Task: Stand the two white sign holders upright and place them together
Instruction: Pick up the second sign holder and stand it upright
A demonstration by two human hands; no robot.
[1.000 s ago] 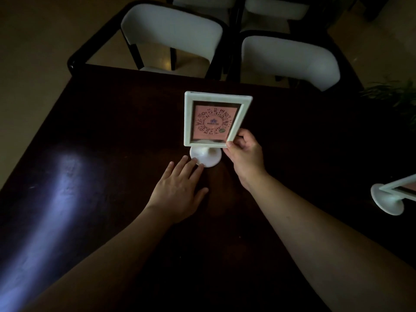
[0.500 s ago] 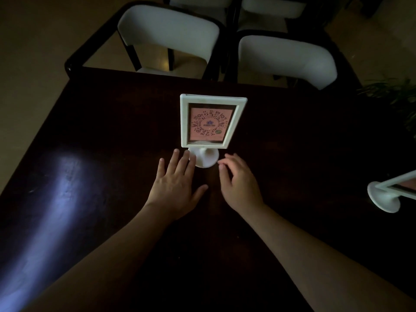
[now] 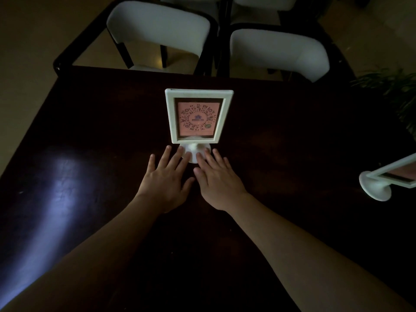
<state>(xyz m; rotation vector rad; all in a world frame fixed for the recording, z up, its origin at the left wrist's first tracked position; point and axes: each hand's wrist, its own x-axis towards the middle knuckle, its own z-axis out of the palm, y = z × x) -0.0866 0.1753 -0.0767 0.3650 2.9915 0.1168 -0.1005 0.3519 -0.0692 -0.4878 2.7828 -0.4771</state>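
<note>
One white sign holder [image 3: 198,115] stands upright in the middle of the dark table [image 3: 90,122], its frame showing a pink card with a round code. My left hand [image 3: 166,179] lies flat, fingers spread, fingertips on the left of its round base. My right hand [image 3: 216,176] lies flat too, fingertips on the right of the base. A second white sign holder [image 3: 380,182] lies tipped on its side at the table's right edge, its frame cut off by the picture border.
Two white-cushioned chairs [image 3: 157,30] [image 3: 279,52] with dark frames stand behind the far table edge. A green plant [image 3: 398,91] is at the right. A pale light patch reflects on the left of the tabletop.
My right hand let go of the frame's lower right corner and came down flat onto the base. The holder now stands straighter. My left hand stayed by the base.
</note>
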